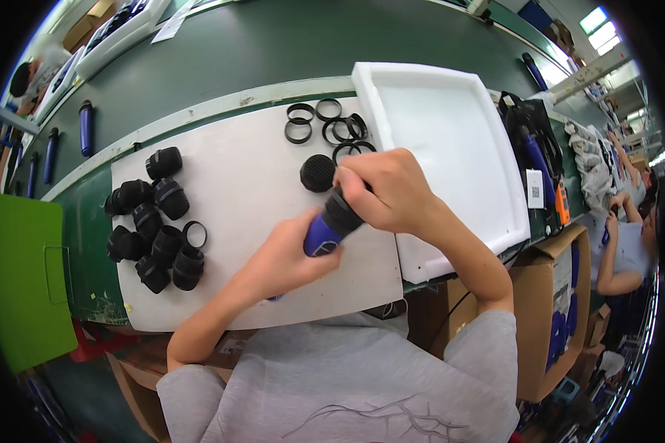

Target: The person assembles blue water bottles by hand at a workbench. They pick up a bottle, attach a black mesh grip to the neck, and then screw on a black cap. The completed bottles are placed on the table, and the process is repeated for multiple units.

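My left hand (pixel 292 255) is wrapped round the blue handle of a microphone (pixel 322 235), tilted over the white work sheet (pixel 244 199). At its upper end my right hand (pixel 384 188) grips the black head part (pixel 341 214); the fingers hide some of it. Just beyond my right fingertips sits a round black mesh grille (pixel 318 173). Several black rings (pixel 299 131) lie loosely grouped behind it. To the left is a cluster of black microphone heads (pixel 171 198), with a single ring (pixel 196 234) beside them.
A white foam tray (pixel 451 133) stands at the right, by a black bag (pixel 528 133). Blue microphones (pixel 86 129) lie on the green surface at far left. A green panel (pixel 22 280) borders the left; a cardboard box (pixel 543 325) is low right. Other people work at the far right.
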`<action>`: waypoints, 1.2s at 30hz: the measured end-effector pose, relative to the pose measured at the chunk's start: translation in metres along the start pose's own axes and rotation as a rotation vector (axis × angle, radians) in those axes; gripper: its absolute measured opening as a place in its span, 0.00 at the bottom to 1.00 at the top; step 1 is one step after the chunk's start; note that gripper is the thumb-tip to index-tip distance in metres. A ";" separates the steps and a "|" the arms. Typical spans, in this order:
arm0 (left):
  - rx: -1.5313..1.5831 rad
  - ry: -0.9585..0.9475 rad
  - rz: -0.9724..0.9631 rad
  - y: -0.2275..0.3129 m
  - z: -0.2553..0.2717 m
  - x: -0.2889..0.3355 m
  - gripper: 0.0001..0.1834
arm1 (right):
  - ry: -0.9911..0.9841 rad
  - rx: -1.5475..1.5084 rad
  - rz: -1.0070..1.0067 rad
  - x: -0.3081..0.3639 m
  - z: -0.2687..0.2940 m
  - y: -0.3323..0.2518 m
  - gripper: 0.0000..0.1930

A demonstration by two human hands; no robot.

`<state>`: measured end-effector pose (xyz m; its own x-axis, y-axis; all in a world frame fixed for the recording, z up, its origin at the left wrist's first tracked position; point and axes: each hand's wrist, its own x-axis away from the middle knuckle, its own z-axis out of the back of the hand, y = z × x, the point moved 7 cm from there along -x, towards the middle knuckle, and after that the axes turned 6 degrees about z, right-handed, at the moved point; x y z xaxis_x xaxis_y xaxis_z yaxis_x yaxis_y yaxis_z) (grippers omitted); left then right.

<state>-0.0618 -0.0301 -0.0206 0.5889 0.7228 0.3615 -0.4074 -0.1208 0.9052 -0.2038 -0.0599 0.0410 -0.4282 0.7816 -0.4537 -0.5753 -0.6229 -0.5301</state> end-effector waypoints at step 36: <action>0.050 -0.157 0.207 0.002 0.001 0.000 0.14 | -0.077 -0.182 -0.021 0.008 -0.040 0.006 0.16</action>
<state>-0.0618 -0.0306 -0.0189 0.5994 0.5652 0.5668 -0.4976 -0.2916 0.8169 -0.1831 -0.0581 0.0059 -0.4731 0.7906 -0.3888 -0.4520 -0.5966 -0.6632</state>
